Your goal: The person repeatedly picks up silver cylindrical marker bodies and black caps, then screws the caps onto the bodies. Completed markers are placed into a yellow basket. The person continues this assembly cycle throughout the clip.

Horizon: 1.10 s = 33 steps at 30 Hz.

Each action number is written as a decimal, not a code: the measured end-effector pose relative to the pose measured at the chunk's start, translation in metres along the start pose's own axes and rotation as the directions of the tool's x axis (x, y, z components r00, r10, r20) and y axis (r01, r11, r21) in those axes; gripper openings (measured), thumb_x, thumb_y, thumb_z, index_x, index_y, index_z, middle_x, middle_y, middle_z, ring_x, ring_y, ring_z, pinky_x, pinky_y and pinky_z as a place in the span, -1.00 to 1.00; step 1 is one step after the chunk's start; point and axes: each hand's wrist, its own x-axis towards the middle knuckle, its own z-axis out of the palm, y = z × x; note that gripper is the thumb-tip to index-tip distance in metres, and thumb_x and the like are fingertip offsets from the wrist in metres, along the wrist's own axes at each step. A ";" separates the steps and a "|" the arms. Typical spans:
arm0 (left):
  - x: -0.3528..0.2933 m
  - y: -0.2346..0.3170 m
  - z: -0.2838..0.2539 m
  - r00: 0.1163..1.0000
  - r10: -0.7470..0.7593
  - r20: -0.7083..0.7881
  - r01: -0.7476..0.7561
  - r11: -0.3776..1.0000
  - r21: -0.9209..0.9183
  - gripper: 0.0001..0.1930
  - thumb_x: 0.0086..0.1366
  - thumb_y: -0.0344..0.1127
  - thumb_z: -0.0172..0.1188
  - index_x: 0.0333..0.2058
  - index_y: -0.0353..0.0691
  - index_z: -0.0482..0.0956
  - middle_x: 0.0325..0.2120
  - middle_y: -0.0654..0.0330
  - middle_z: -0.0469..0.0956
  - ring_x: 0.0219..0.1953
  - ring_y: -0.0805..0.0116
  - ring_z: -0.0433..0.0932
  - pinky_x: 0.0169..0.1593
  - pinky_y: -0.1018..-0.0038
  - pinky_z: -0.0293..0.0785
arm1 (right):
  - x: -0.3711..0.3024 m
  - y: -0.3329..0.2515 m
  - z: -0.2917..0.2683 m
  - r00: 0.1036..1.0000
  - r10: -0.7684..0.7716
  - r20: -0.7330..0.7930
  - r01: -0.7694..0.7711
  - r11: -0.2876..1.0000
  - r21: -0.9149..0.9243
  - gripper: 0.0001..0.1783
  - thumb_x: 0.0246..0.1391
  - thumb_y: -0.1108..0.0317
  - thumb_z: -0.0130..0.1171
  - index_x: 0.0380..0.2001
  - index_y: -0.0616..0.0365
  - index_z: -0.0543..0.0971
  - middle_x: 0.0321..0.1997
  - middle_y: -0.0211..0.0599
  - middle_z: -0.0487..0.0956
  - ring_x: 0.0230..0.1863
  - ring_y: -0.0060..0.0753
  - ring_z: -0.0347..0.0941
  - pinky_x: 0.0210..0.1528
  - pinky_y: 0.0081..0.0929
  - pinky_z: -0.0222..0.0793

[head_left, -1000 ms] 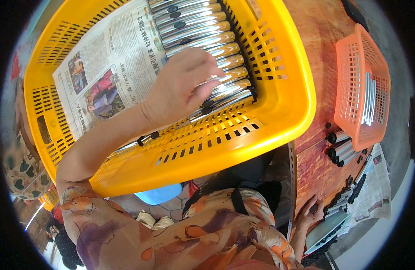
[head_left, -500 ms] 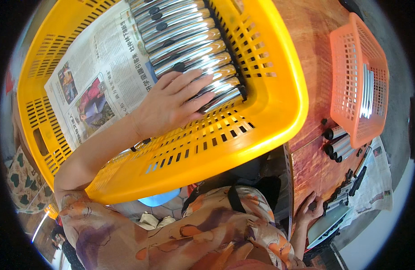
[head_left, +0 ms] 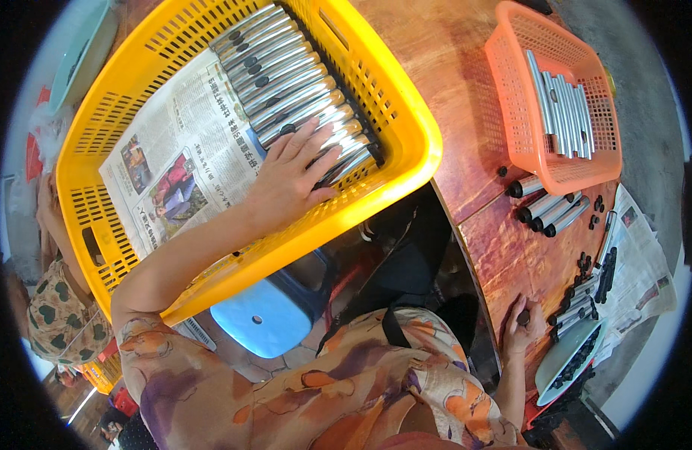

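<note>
My left hand (head_left: pixel 292 174) lies in the large yellow plastic basket (head_left: pixel 419 150), fingers spread on the near end of a row of shiny metal tubes (head_left: pixel 267 75). The tubes lie side by side, several with black plugs showing. Under the hand and wrist is a sheet of newspaper (head_left: pixel 177 142) lining the basket. Far to the right, at the table edge, my right hand (head_left: pixel 520 334) has its fingers curled around a small round black plug (head_left: pixel 524 317). Close by are several loose tubes with black ends (head_left: pixel 579 304).
An orange basket (head_left: pixel 511 112) holding thin silver tubes stands at the far right of the wooden table (head_left: pixel 485 262). Capped tubes (head_left: pixel 560 212) lie before it. A pale green tray (head_left: pixel 545 367) holds black pieces. Below is a blue stool (head_left: pixel 260 319); a person in a patterned hat (head_left: pixel 61 307) is at left.
My view has shifted, showing more of the stool and the pale green tray. My left hand stays on the tubes, and my right hand still holds the black plug.
</note>
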 end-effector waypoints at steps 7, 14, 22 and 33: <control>0.003 -0.003 0.001 0.999 0.039 -0.002 -0.038 0.993 0.111 -0.44 0.12 -0.09 0.18 0.09 -0.12 0.33 0.23 0.00 0.10 0.30 0.00 0.00 0.25 0.12 -0.02 | -0.001 0.006 0.001 1.000 -0.015 -0.024 0.015 1.000 0.003 -0.81 0.00 0.43 0.21 -0.61 0.18 0.45 -0.70 -0.16 0.40 -0.70 -0.16 0.33 -0.61 -0.36 0.21; 0.010 -0.010 0.000 0.999 0.046 0.018 -0.048 0.996 0.073 -0.44 0.11 -0.03 0.19 0.08 -0.05 0.36 0.19 -0.06 0.16 0.28 -0.07 0.03 0.25 0.03 -0.02 | -0.001 0.004 0.001 1.000 -0.001 -0.014 0.001 1.000 0.007 -0.81 0.00 0.43 0.20 -0.61 0.18 0.45 -0.71 -0.16 0.38 -0.70 -0.16 0.32 -0.62 -0.36 0.20; 0.017 -0.013 -0.012 0.998 0.058 -0.033 -0.057 0.997 0.042 -0.38 0.06 0.02 0.25 0.09 -0.05 0.37 0.07 0.01 0.31 0.27 -0.12 0.03 0.28 -0.09 -0.15 | -0.002 0.007 0.004 0.998 -0.045 -0.050 0.045 0.999 -0.008 -0.82 0.00 0.45 0.19 -0.62 0.18 0.45 -0.70 -0.16 0.39 -0.69 -0.16 0.33 -0.62 -0.34 0.20; 0.024 -0.029 -0.016 0.997 -0.044 -0.065 0.039 0.996 -0.081 -0.31 0.07 0.12 0.23 0.11 -0.10 0.32 0.03 0.01 0.27 0.25 -0.11 0.08 0.27 -0.16 -0.26 | 0.000 -0.001 0.000 1.000 0.011 -0.011 -0.010 1.000 0.025 -0.84 -0.01 0.47 0.18 -0.60 0.18 0.45 -0.71 -0.16 0.39 -0.71 -0.16 0.33 -0.63 -0.33 0.20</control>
